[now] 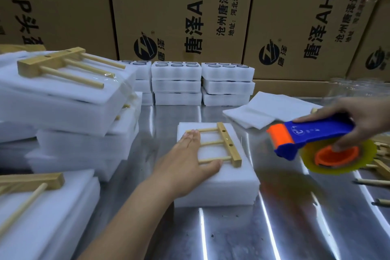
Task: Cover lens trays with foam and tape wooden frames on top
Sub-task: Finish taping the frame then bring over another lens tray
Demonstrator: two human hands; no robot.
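Far left: stacks of finished white foam packs [69,112], one topped with a taped-on light wooden comb-shaped frame [63,65]; another such frame [31,183] lies on foam at lower left. Back centre: three piles of white foam lens trays [202,82] with round glass lenses in the top pockets, standing against brown printed cardboard cartons [179,10].

Centre: white foam-covered tray stack [219,183] on the shiny metal table [285,228]. On it lies a light wooden frame with three dowels and a drilled crossbar [221,145], crossbar to the right. Left hand [185,167] reaches in from bottom, forearm extended, palm down and flat, fingers spread over the dowel ends, thumb by the nearest dowel; pressing, not pinching.

Right of that: loose white foam sheets [261,107] on the table. Right hand [363,120] comes in from right edge, wrapped around a blue-and-orange handheld tape dispenser [312,137] with a yellowish tape roll, held in the air just right of the frame, not touching it. Loose wooden dowels [373,181] at right edge.
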